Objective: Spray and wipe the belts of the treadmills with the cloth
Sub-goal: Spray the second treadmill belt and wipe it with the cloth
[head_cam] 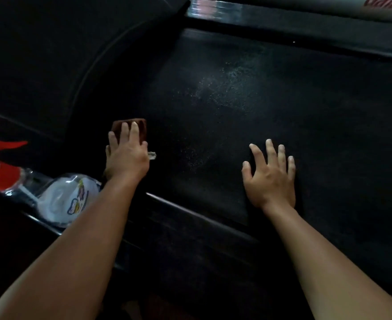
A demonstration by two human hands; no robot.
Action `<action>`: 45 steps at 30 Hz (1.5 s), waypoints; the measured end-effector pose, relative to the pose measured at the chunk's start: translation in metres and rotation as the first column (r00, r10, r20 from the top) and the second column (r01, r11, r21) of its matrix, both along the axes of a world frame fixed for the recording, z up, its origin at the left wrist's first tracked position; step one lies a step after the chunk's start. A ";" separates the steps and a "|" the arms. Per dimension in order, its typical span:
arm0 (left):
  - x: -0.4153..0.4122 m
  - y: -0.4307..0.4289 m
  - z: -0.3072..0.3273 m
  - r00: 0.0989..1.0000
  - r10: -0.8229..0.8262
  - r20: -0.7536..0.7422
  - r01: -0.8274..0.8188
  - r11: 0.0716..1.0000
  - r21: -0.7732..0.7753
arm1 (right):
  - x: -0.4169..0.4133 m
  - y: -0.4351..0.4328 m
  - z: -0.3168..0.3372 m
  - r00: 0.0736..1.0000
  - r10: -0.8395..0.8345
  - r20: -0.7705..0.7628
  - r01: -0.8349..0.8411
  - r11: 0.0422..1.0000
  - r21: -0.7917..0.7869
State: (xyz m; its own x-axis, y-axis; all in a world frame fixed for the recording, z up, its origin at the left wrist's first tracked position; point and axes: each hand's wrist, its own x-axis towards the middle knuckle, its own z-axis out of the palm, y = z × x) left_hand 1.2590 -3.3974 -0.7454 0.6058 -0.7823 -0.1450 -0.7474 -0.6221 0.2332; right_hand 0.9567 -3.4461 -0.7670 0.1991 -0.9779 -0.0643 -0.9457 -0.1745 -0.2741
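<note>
Head view has my left hand [126,155] laid on the brown cloth [141,126], fingers straight, pressing it onto the belt [305,100] near its left edge. My right hand [270,179] rests flat on the belt, fingers spread, holding nothing. To wipe well, I judge I should put even palm weight on the cloth and sweep overlapping passes through the speckled spray patch [222,88], bracing clear of its path.

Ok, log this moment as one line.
left hand: pressing cloth on belt | right hand: flat on belt | spray bottle: lying beside belt, untouched
</note>
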 end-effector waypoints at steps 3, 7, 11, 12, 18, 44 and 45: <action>0.018 -0.029 -0.001 0.995 0.079 -0.054 -0.081 0.996 -0.038 | 0.001 -0.001 0.000 1.000 -0.008 -0.009 0.008 1.000 0.007; 0.021 -0.074 -0.001 1.000 0.011 -0.014 -0.012 0.999 -0.053 | 0.004 -0.003 -0.002 1.000 -0.015 -0.023 0.015 1.000 0.008; -0.014 -0.125 -0.002 0.973 -0.230 -0.020 0.228 0.971 -0.080 | 0.003 -0.002 -0.004 0.999 -0.026 -0.044 0.026 1.000 -0.009; -0.032 -0.134 -0.003 0.954 -0.300 -0.015 0.298 0.951 -0.080 | 0.004 -0.002 -0.004 0.999 -0.030 -0.045 0.030 0.999 -0.011; -0.140 -0.098 -0.022 0.712 -0.701 0.037 0.701 0.708 -0.083 | 0.003 -0.005 -0.001 0.998 -0.043 -0.050 0.044 0.999 0.023; -0.124 -0.046 -0.011 0.769 -0.638 0.038 0.638 0.764 -0.097 | 0.004 -0.006 0.000 0.998 -0.036 -0.055 0.038 0.999 0.023; -0.119 -0.032 -0.014 0.809 -0.583 0.072 0.587 0.808 -0.057 | 0.004 -0.005 0.000 0.998 -0.037 -0.059 0.038 0.999 0.020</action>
